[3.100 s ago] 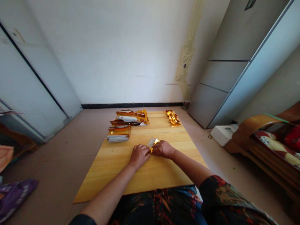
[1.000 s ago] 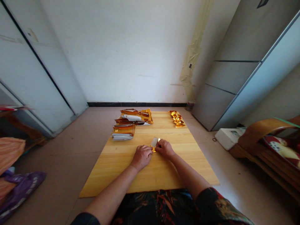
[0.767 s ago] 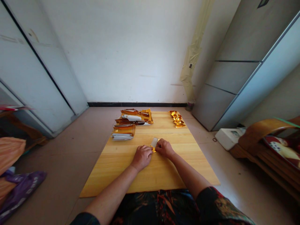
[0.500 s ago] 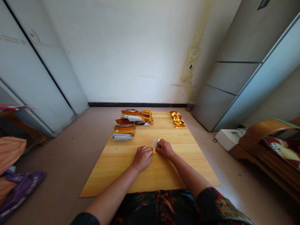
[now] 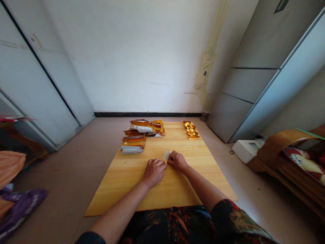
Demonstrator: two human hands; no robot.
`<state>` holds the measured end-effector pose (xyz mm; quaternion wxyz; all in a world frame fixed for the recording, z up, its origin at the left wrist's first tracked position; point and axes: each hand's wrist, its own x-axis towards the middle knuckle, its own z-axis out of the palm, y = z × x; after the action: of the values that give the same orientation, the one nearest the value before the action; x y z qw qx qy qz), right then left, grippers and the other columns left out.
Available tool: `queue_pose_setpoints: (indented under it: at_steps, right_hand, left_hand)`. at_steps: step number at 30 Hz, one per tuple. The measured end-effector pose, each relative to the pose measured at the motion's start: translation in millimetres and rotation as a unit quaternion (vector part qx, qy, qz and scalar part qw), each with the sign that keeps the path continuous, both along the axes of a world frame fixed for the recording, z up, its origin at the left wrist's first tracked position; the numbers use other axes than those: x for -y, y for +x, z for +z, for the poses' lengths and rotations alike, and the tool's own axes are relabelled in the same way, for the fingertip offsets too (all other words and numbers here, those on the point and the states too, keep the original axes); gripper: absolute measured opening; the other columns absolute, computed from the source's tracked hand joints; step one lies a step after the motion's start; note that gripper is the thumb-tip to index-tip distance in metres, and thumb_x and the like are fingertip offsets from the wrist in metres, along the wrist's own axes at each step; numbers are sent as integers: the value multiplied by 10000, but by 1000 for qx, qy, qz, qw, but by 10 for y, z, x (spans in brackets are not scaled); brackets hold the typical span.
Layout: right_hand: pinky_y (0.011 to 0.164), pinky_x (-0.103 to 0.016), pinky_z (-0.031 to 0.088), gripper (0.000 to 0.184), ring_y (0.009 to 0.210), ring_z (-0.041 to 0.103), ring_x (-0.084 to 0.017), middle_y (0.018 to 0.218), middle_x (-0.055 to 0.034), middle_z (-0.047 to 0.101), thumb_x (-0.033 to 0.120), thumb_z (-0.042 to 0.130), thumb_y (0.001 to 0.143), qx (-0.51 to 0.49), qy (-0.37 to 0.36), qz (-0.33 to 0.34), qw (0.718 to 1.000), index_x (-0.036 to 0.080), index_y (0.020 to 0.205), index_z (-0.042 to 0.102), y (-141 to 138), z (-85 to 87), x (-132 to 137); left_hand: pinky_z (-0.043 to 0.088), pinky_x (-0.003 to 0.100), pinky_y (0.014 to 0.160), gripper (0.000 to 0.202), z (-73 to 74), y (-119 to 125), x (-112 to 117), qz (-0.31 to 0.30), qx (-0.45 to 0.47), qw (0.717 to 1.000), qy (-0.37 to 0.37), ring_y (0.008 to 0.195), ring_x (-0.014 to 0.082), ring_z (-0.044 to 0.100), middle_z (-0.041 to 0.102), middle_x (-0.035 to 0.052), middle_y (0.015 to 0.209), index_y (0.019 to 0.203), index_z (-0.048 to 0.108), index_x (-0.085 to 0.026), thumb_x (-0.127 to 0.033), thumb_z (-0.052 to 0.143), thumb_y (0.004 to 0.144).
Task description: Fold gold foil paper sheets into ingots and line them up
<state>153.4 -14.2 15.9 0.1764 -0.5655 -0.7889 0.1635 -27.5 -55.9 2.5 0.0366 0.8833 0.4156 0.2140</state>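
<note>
Between my hands, near the middle of the wooden board, is a small sheet of gold foil paper (image 5: 166,155) with a pale grey-white face showing. My left hand (image 5: 153,171) is closed on its near edge, fingers bent together. Pinched on the paper's right side is my right hand (image 5: 178,161). Fingers cover most of the gold part, so its folds are hidden. Beyond my left hand lie stacks of gold and white paper sheets (image 5: 137,141). A row of shiny folded gold foil pieces (image 5: 191,129) sits at the far right of the board.
The wooden board (image 5: 122,189) stands close in front of my lap. Past its far edge are tiled floor and a white wall (image 5: 132,61). A grey refrigerator (image 5: 243,88) is at the right, near a white box (image 5: 245,151) and wooden furniture (image 5: 269,159). Purple bag (image 5: 25,206) lies at lower left.
My fingers have drawn slightly closer together over the paper, and less gold shows between them. The whole view has shifted a little; the stacks and folded pieces stay in place.
</note>
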Motion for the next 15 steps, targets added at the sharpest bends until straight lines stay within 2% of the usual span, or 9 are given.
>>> queue_pose_setpoints:
  at_steps: [9, 15]
  right_hand:
    - [565, -206, 297, 89, 663, 510, -97, 808, 4, 589, 274, 659, 753, 24, 23, -20, 999, 191, 720, 652, 3, -16, -62]
    - [617, -204, 338, 118, 714, 540, -109, 802, -6, 606, 241, 602, 799, 15, 21, -5, 1000, 190, 714, 666, 53, 25, -173]
  left_hand:
    - [343, 389, 849, 278, 62, 63, -23, 18, -30, 999, 14, 991, 200, 524, 652, 31, 1027, 1047, 654, -286, -173, 487, 856]
    - [348, 380, 844, 276, 61, 113, -136, 24, -33, 999, 10, 968, 200, 526, 655, 36, 989, 1032, 664, -274, -158, 507, 838]
